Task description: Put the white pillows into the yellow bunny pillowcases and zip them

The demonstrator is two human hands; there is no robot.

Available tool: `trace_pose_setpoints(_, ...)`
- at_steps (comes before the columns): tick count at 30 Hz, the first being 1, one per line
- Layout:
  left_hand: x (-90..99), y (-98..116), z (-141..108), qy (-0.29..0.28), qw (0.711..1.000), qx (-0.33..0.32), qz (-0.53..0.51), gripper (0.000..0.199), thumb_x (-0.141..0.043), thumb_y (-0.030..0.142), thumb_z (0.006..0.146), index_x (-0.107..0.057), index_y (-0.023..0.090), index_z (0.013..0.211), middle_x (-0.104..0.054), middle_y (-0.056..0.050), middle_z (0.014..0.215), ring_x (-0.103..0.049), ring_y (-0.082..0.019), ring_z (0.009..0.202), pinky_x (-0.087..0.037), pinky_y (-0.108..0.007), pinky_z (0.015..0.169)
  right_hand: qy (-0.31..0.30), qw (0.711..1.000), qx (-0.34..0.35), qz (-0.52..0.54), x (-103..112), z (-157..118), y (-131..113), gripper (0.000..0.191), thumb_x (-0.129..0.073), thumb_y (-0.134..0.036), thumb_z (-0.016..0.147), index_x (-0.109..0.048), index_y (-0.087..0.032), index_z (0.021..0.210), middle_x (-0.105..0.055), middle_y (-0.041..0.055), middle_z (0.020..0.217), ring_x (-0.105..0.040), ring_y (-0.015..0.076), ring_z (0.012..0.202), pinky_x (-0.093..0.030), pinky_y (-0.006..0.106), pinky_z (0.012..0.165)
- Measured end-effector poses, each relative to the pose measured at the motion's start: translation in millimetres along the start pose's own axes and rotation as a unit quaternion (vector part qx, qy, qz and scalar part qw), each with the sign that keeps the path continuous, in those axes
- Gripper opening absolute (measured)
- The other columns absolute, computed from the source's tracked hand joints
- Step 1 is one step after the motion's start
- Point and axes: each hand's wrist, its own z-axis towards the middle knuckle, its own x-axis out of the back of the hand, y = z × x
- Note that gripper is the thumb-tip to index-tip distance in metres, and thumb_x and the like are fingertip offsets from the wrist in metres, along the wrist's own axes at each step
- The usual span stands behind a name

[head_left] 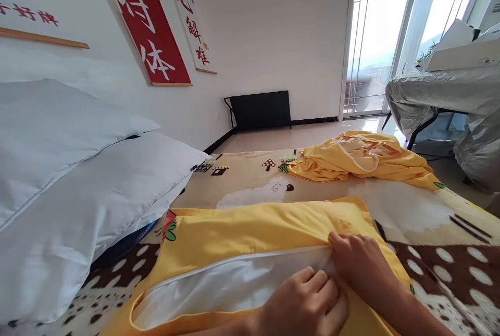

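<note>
A yellow pillowcase (250, 224) lies in front of me on the bed, with a long opening that faces me. Inside the opening shows a white pillow (219, 284). At the right end of the opening, my right hand (357, 255) is closed on the upper edge of the pillowcase. Just below and to the left, my left hand (308, 302) has curled fingers closed at the lower edge, near the same end. Its fingertips are partly hidden. A zipper line seems to run along the upper edge of the opening.
Two white pillows (128, 185) are stacked at the left. A crumpled yellow cloth (363, 156) with a white strip lies farther back on the patterned blanket (250, 169). A black folded panel (260, 110) leans on the wall; a covered table (441, 88) stands at the right.
</note>
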Motion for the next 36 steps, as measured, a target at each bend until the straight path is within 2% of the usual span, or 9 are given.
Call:
trace_pose_setpoints(3, 5.8, 5.8, 10.5, 0.009, 0.998, 0.055, 0.019, 0.017, -0.045, 0.018, 0.084, -0.060, 0.010, 0.090, -0.064, -0.011, 0.086, -0.060, -0.022, 0.080, -0.047, -0.033, 0.070, 0.023, 0.999, -0.030, -0.020, 5.5, -3.5, 3.8, 0.023, -0.039, -0.004, 0.082, -0.057, -0.018, 0.083, -0.067, 0.0068, 0.070, -0.067, 0.0231, 0.069, -0.027, 0.028, 0.053)
trace_pose_setpoints(6, 10.4, 4.9, 5.3, -0.078, 0.987, 0.126, -0.057, 0.041, -0.043, 0.036, 0.090, -0.051, 0.010, 0.120, -0.050, -0.016, 0.134, -0.046, -0.028, 0.122, -0.038, -0.040, 0.101, 0.043, 0.997, -0.048, -0.029, 9.9, -9.0, 8.9, 0.020, -0.039, -0.006, 0.084, -0.055, -0.018, 0.083, -0.067, 0.0069, 0.070, -0.067, 0.0229, 0.069, -0.026, 0.028, 0.052)
trace_pose_setpoints(8, 9.1, 3.9, 1.3, -0.139, 0.972, 0.156, -0.111, 0.050, -0.040, 0.047, 0.090, -0.048, 0.013, 0.125, -0.040, -0.015, 0.144, -0.038, -0.030, 0.130, -0.032, -0.044, 0.106, 0.057, 0.996, -0.058, -0.033, 10.9, -10.5, 7.8, 0.022, -0.037, -0.005, 0.084, -0.055, -0.017, 0.083, -0.067, 0.0071, 0.073, -0.067, 0.0225, 0.071, -0.028, 0.028, 0.053)
trace_pose_setpoints(13, -2.0, -1.7, 19.8, -0.211, 0.958, 0.136, -0.140, 0.042, -0.042, 0.042, 0.087, -0.059, 0.013, 0.111, -0.065, -0.016, 0.111, -0.058, -0.031, 0.105, -0.043, -0.046, 0.090, 0.057, 0.997, -0.037, -0.036, 16.3, 8.6, -9.1, 0.028, -0.034, -0.001, 0.084, -0.058, -0.014, 0.093, -0.065, 0.0119, 0.094, -0.065, 0.0236, 0.088, -0.039, 0.027, 0.062)
trace_pose_setpoints(18, -6.0, -28.1, 46.3, -0.315, 0.923, 0.125, -0.184, 0.037, -0.039, 0.035, 0.085, -0.068, 0.013, 0.078, -0.069, -0.015, 0.074, -0.064, -0.028, 0.068, -0.048, -0.041, 0.069, 0.038, 0.995, -0.077, -0.044, 27.4, 29.3, -4.7, 0.024, -0.039, 0.000, 0.079, -0.060, -0.012, 0.085, -0.065, 0.0124, 0.085, -0.065, 0.0241, 0.084, -0.038, 0.026, 0.061)
trace_pose_setpoints(24, -40.7, -42.0, 35.9, -0.097, 0.903, 0.308, -0.285, 0.046, -0.023, 0.037, 0.096, -0.045, 0.022, 0.133, -0.058, -0.006, 0.128, -0.056, -0.020, 0.112, -0.042, -0.035, 0.099, 0.163, 0.971, -0.160, 0.070, -10.8, 22.5, 25.3, 0.028, -0.038, 0.000, 0.076, -0.053, -0.014, 0.095, -0.063, 0.0086, 0.081, -0.061, 0.0197, 0.072, -0.034, 0.026, 0.058)
trace_pose_setpoints(26, -51.5, -37.0, 35.1, -0.126, 0.921, 0.305, -0.206, 0.047, -0.029, 0.036, 0.095, -0.040, 0.020, 0.137, -0.055, -0.009, 0.132, -0.054, -0.022, 0.116, -0.042, -0.038, 0.100, 0.201, 0.957, -0.134, 0.163, -21.3, 25.8, 33.4, 0.030, -0.042, -0.001, 0.070, -0.052, -0.016, 0.094, -0.063, 0.0063, 0.080, -0.059, 0.0180, 0.070, -0.035, 0.025, 0.060)
trace_pose_setpoints(30, -51.9, -29.0, 43.5, -0.254, 0.935, 0.223, -0.112, 0.031, -0.036, 0.018, 0.091, -0.062, 0.010, 0.106, -0.067, -0.015, 0.101, -0.064, -0.027, 0.095, -0.050, -0.039, 0.079, 0.256, 0.910, -0.113, 0.305, -21.9, 36.2, 39.9, 0.027, -0.043, -0.008, 0.064, -0.051, -0.019, 0.087, -0.064, 0.0029, 0.076, -0.056, 0.0162, 0.065, -0.035, 0.023, 0.059)
trace_pose_setpoints(36, -48.2, -37.9, 60.5, -0.192, 0.970, 0.123, -0.082, 0.031, -0.040, 0.013, 0.089, -0.063, 0.009, 0.109, -0.052, -0.016, 0.133, -0.040, -0.029, 0.131, -0.029, -0.043, 0.110, 0.216, 0.913, -0.057, 0.342, -12.1, 35.6, 48.1, 0.029, -0.050, -0.017, 0.066, -0.059, -0.018, 0.093, -0.057, -0.0032, 0.062, -0.050, 0.0130, 0.057, -0.034, 0.022, 0.057)
